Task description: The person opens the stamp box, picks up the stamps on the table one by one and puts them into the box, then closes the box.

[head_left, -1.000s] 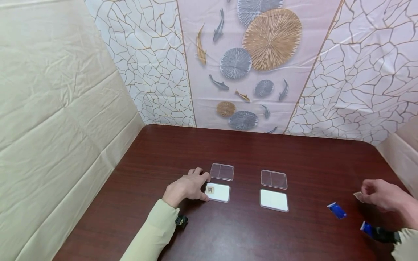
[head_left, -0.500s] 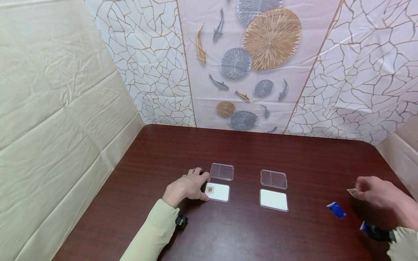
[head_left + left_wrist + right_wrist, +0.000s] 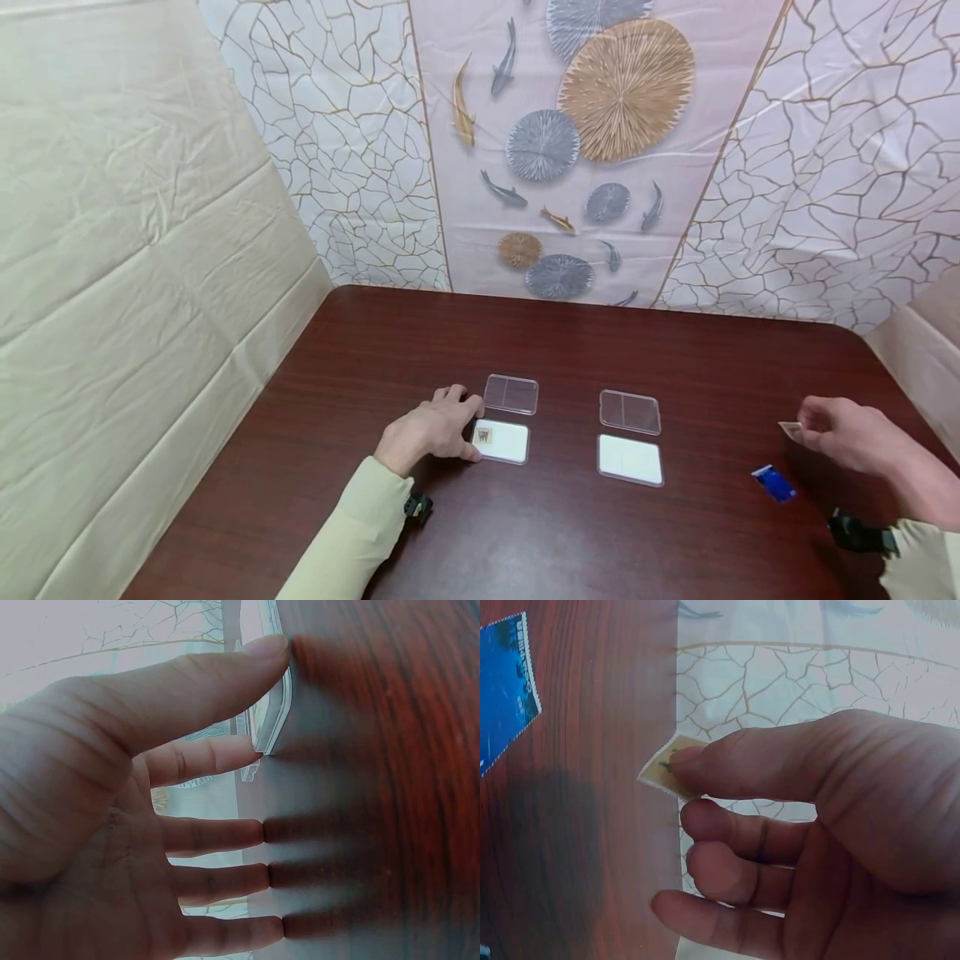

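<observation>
My left hand (image 3: 431,429) steadies a shallow clear case with a white insert (image 3: 510,443), thumb and index finger at opposite edges of its left end. The other fingertips (image 3: 259,831) rest on the table. A small tan stamp (image 3: 483,436) lies on the insert's left part. On the right, my right hand (image 3: 855,437) pinches another tan stamp (image 3: 660,769) between thumb and index finger, above the table. Part of that stamp is hidden behind the thumb. A blue stamp (image 3: 774,483) with a perforated edge lies below and left of this hand.
Beyond the left case lies a clear lid (image 3: 511,395). A second case with a white insert (image 3: 630,460) lies mid-table, with its clear lid (image 3: 630,412) behind it. A patterned cloth (image 3: 540,150) hangs at the back of the brown table (image 3: 420,333).
My right hand has moved left and slightly farther from me, with the tan stamp. A second blue stamp near the right wrist has become almost fully hidden. The left hand has stayed in place.
</observation>
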The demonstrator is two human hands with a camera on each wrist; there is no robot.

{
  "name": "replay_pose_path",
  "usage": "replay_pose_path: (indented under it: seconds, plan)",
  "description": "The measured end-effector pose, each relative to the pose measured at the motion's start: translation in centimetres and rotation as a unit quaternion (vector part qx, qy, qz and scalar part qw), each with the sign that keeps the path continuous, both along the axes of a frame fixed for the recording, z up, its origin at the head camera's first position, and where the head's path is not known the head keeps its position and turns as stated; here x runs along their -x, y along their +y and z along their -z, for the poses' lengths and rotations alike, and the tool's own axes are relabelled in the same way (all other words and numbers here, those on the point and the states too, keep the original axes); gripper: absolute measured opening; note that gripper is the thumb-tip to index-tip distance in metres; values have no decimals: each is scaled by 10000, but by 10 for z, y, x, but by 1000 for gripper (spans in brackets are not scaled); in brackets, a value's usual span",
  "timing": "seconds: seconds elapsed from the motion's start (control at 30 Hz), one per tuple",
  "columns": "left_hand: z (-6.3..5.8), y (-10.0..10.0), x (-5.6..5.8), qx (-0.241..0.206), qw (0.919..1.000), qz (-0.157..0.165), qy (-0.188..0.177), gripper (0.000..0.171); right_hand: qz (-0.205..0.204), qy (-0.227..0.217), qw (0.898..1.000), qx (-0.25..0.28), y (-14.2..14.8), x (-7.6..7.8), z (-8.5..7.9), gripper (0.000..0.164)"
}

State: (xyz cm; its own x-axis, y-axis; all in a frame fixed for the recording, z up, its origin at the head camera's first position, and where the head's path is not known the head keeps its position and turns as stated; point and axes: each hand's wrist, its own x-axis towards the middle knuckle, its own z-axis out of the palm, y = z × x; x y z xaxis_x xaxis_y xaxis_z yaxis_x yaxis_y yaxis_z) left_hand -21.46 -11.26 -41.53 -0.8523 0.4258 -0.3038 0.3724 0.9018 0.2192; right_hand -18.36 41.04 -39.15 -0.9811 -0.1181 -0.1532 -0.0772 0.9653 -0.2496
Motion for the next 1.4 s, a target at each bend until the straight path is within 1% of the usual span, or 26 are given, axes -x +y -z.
replay_pose_path:
  seconds: [0.5,0.83,1.0,1.4]
  plan:
    - [0,1,1,53,10000,-13,4,52,-279,462,9985,-31,-15,1,-2,14]
    - [0,0,1,48,10000,4,26,52,-371,521,9979,96,-31,-3,-5,11]
    - [0,0,1,55,10000,-2,34,52,-467,620,9969,92,-37,-3,-4,10]
    - [1,0,0,53,10000,-37,11,53,-547,631,9965,85,-50,-4,-7,7]
